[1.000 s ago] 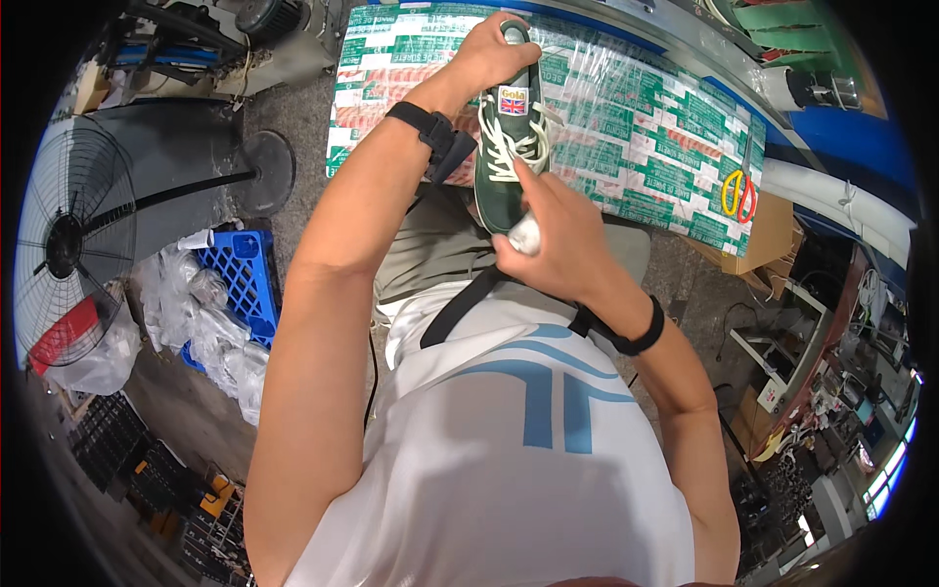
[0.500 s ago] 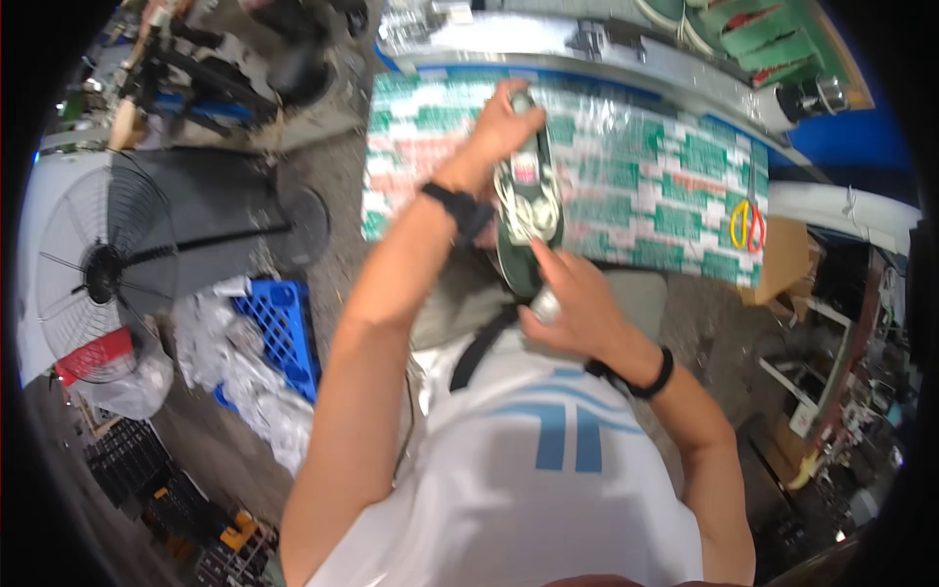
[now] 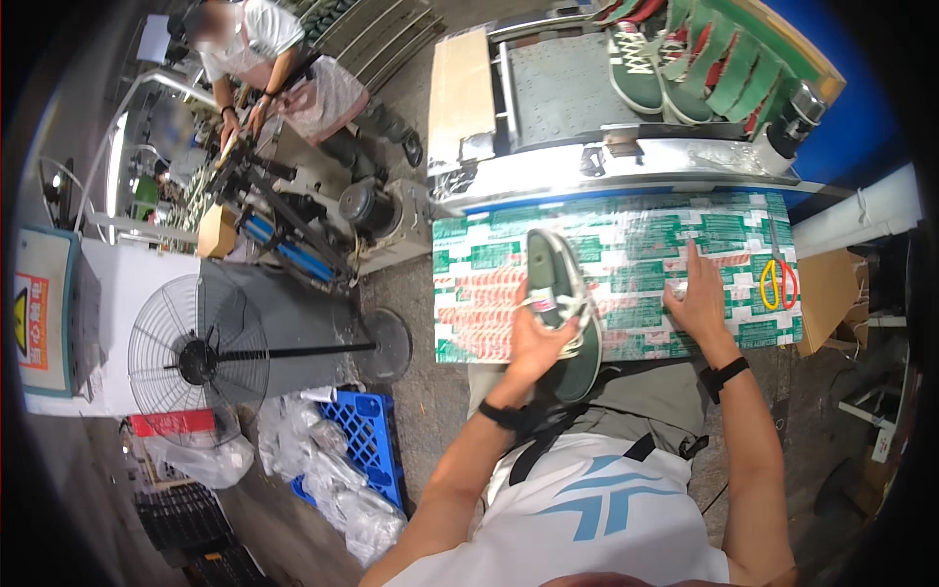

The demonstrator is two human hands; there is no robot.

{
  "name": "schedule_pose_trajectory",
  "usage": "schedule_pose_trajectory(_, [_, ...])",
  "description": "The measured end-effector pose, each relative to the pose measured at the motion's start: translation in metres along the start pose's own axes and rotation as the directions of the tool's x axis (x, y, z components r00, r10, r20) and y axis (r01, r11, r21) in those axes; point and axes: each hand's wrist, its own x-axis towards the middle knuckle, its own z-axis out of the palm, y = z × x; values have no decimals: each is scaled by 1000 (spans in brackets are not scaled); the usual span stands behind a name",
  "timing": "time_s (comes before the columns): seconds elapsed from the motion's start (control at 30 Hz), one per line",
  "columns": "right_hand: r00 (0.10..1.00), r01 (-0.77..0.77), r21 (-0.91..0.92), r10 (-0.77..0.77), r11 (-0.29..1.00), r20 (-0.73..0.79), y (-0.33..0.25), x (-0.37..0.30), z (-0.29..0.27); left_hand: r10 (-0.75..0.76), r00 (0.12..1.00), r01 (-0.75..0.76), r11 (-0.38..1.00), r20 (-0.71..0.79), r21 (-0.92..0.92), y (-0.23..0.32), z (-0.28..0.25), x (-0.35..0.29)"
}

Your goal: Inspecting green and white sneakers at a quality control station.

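A dark green sneaker (image 3: 579, 367) with pale laces lies lengthwise in front of me, toe toward me, over the near part of the table. Around its upper, near the heel, my left hand (image 3: 536, 347) is closed. To the right, my right hand (image 3: 706, 298) is low over the patterned tabletop (image 3: 636, 240), its index finger stretched forward and its thumb out. Something small and pale shows by that thumb; its kind is unclear, and the other fingers are mostly hidden. Scissors (image 3: 780, 282) with yellow and red handles lie at the table's right end.
Beyond the table stands a metal-framed bench (image 3: 558, 93) bearing green sneakers (image 3: 638, 73) and a rack of green pieces (image 3: 729, 78). At left are a fan (image 3: 199, 360) and a blue plastic crate (image 3: 364, 435) beside plastic bags. A co-worker (image 3: 264, 49) stands far left.
The view has shifted, showing more of the bench and a co-worker. My left hand now grips the sneaker nearer to me. My right hand has moved off the sneaker, to its right.
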Motion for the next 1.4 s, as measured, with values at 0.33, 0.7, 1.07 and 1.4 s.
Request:
schedule_pose_trajectory(0.33, [975,51,-51,-61,997,-214,-3,-2,2,-462,887,397,754,7,-523,-38,-83,2])
schedule_pose_trajectory(0.7, [984,33,-2,-33,999,-175,1,6,-3,326,939,-340,838,107,427,135,-118,199])
schedule_pose_trajectory(1.07, [989,29,19,-26,999,-147,9,2,-5,188,974,-200,463,124,864,113,-108,502])
schedule_pose_trajectory(1.4, [991,18,48,-12,999,-134,11,12,-3,-65,933,-52,949,354,311,127,193,538])
